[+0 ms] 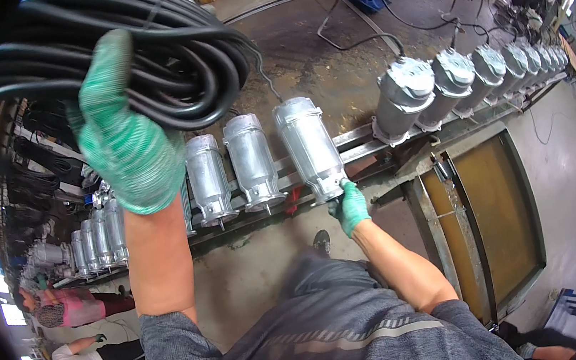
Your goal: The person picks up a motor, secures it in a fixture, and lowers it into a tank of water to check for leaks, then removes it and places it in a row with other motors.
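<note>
Galvanised steel rail [362, 138] runs across the concrete floor [263, 269], carrying a long row of silver pump housings [251, 161] laid side by side. Your left hand [126, 139] (green glove, raised high) has its fingers closed around a thick coil of black cable [163, 44], held well above the row. Your right hand [350, 205], also gloved, grips the lower end of one housing [309, 148] resting on the rail.

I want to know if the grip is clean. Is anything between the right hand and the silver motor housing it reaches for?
Nothing visible. The gloved right hand already touches the lower flange of the silver motor housing lying on the metal rail; the left hand holds a black cable coil up, clear of it.
</note>
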`<act>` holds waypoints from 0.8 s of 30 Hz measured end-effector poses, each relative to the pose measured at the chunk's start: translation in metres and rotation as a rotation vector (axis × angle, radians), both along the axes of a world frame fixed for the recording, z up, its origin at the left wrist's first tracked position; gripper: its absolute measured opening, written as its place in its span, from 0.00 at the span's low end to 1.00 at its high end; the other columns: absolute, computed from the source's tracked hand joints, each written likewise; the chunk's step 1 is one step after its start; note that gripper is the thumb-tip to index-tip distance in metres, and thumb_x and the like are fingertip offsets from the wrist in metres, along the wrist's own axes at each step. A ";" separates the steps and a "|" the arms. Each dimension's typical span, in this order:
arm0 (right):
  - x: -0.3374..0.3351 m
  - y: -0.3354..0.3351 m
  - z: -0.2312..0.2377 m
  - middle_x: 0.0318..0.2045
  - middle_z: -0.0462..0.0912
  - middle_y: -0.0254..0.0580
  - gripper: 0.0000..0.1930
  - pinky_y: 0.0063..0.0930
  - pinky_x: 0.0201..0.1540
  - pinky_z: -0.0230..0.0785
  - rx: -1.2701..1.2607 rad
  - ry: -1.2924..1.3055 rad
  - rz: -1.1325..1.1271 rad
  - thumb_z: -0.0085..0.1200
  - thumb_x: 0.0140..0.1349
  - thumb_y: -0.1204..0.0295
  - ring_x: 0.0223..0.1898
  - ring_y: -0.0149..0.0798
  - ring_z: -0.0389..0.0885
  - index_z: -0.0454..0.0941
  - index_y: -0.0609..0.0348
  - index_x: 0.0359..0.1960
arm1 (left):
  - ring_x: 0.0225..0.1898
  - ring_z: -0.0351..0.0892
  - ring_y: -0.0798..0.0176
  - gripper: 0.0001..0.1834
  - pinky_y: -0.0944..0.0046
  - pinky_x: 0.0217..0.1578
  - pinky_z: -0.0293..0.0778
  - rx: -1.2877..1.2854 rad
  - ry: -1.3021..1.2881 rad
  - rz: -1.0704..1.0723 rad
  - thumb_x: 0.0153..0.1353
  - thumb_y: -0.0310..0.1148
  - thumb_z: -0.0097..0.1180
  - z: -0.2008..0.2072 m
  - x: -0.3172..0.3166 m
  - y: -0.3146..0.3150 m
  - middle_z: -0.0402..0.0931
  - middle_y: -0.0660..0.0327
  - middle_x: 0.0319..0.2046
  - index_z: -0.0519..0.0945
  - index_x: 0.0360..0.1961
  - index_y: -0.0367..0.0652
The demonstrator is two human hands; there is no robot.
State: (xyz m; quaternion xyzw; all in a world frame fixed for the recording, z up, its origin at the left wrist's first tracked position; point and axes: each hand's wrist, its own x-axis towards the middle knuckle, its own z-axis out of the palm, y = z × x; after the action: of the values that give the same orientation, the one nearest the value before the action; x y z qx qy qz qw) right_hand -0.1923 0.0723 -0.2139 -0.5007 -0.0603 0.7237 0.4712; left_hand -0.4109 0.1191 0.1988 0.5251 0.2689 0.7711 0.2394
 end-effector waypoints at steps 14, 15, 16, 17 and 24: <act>-0.079 0.034 -0.002 0.38 0.80 0.36 0.22 0.38 0.35 0.80 0.005 -0.116 -0.028 0.52 0.73 0.45 0.31 0.35 0.80 0.70 0.49 0.53 | 0.48 0.85 0.60 0.21 0.59 0.56 0.81 -0.286 0.013 -0.237 0.66 0.36 0.63 -0.081 -0.076 0.069 0.84 0.56 0.48 0.79 0.57 0.39; -0.077 0.031 0.002 0.38 0.80 0.37 0.24 0.40 0.37 0.81 -0.016 -0.116 0.054 0.53 0.72 0.44 0.33 0.35 0.80 0.70 0.49 0.54 | 0.48 0.85 0.60 0.21 0.59 0.56 0.81 -0.313 0.033 -0.230 0.66 0.36 0.63 -0.088 -0.085 0.067 0.84 0.56 0.48 0.79 0.58 0.39; -0.072 0.034 0.009 0.39 0.79 0.37 0.25 0.41 0.40 0.82 -0.019 -0.120 0.125 0.53 0.72 0.43 0.34 0.36 0.80 0.69 0.50 0.55 | 0.48 0.85 0.60 0.22 0.59 0.56 0.81 -0.321 0.051 -0.231 0.66 0.36 0.63 -0.091 -0.089 0.068 0.84 0.56 0.48 0.79 0.58 0.39; -0.069 0.031 0.016 0.41 0.80 0.40 0.29 0.45 0.44 0.83 -0.056 -0.136 0.128 0.52 0.71 0.40 0.37 0.40 0.82 0.69 0.51 0.58 | 0.49 0.85 0.60 0.22 0.58 0.57 0.80 -0.351 0.076 -0.212 0.66 0.36 0.63 -0.094 -0.088 0.066 0.84 0.56 0.48 0.79 0.58 0.38; -0.004 0.008 0.009 0.61 0.75 0.52 0.34 0.47 0.55 0.78 0.045 -0.201 0.331 0.49 0.74 0.45 0.54 0.50 0.80 0.66 0.61 0.68 | 0.50 0.82 0.65 0.28 0.62 0.54 0.77 -0.483 0.221 -0.073 0.65 0.36 0.68 -0.136 -0.100 0.071 0.83 0.62 0.52 0.76 0.64 0.39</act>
State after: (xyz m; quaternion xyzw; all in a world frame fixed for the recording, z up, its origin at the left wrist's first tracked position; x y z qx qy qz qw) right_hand -0.1963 0.0806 -0.2046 -0.5430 -0.2047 0.7361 0.3484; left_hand -0.5109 0.1899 0.0626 0.5430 0.4507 0.6135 0.3545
